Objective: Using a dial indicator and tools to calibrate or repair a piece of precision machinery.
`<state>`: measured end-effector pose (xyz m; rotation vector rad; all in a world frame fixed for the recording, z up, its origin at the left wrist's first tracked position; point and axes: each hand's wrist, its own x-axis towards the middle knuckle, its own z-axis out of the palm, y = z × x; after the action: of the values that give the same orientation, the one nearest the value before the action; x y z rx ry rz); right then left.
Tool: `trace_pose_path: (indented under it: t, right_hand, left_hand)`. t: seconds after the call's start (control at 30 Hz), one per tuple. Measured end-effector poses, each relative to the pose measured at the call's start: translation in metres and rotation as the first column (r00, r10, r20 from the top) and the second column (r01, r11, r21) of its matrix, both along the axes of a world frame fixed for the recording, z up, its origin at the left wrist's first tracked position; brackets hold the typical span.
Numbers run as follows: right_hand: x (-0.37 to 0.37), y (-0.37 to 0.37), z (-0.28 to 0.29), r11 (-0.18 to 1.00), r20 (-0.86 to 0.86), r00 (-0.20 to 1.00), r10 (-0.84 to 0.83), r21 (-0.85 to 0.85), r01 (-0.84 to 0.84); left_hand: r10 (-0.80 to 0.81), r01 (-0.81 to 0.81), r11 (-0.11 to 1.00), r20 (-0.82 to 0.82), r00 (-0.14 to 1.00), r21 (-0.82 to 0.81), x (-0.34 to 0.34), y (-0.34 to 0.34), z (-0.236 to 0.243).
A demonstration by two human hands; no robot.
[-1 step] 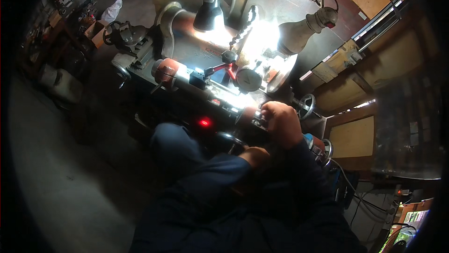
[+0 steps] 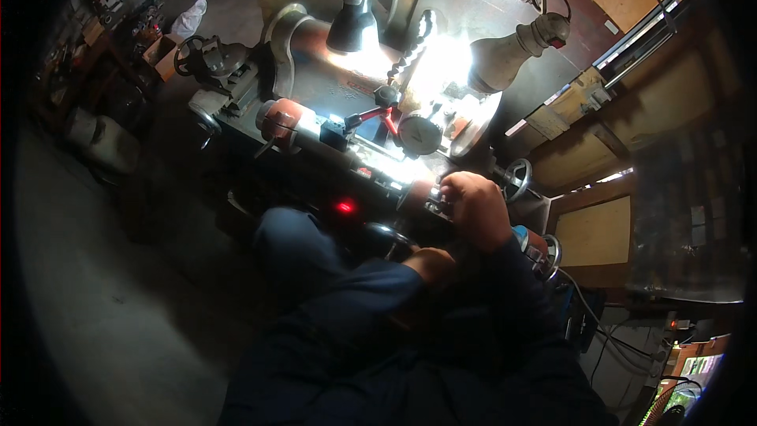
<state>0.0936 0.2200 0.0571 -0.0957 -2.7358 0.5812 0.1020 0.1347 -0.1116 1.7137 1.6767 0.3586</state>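
My right hand (image 2: 478, 204) is closed, its fingers bent at the small metal fittings (image 2: 436, 202) on the end of a reddish cylindrical machine part (image 2: 416, 193). Whatever lies between those fingers is hidden by the hand. Lower and closer to me, my left hand (image 2: 432, 264) is beside a shiny handwheel (image 2: 388, 232); its fingers are lost in shadow. Just beyond my right hand, a round grey disc (image 2: 419, 134) is held near a red jointed arm (image 2: 385, 117). Strong glare washes out the work area behind it.
Two lamps, one black (image 2: 353, 26) and one beige (image 2: 516, 52), hang over the machine. Another reddish cylindrical part (image 2: 282, 125) is at its left end. Handwheels (image 2: 517, 178) stick out to the right. A red light (image 2: 344, 207) glows below the machine bed. Wooden panels (image 2: 593, 230) stand at right.
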Motion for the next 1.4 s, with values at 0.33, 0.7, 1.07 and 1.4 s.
trace_pose_path:
  t: [0.33,0.7,1.07,1.4]
  right_hand:
    - [-0.002,-0.011,-0.003,0.991,0.011,0.991,-0.136,-0.014,0.136]
    - [0.001,0.001,0.0,0.999,-0.171,0.985,0.018,0.029,-0.013]
    - [0.188,0.107,0.03,0.771,-0.146,0.766,-0.626,-0.265,0.58]
    - [0.289,0.12,-0.069,0.778,0.413,0.706,-0.575,0.008,0.629]
  left_hand:
    - [0.035,-0.034,0.998,-0.022,0.999,0.054,0.004,0.0,-0.008]
    - [0.027,-0.028,1.0,0.051,0.998,0.012,-0.005,0.001,0.004]
    - [0.004,-0.007,0.958,-0.012,1.0,-0.288,-0.01,0.004,0.034]
    - [0.019,-0.022,0.921,-0.012,1.0,-0.388,-0.01,0.007,0.044]
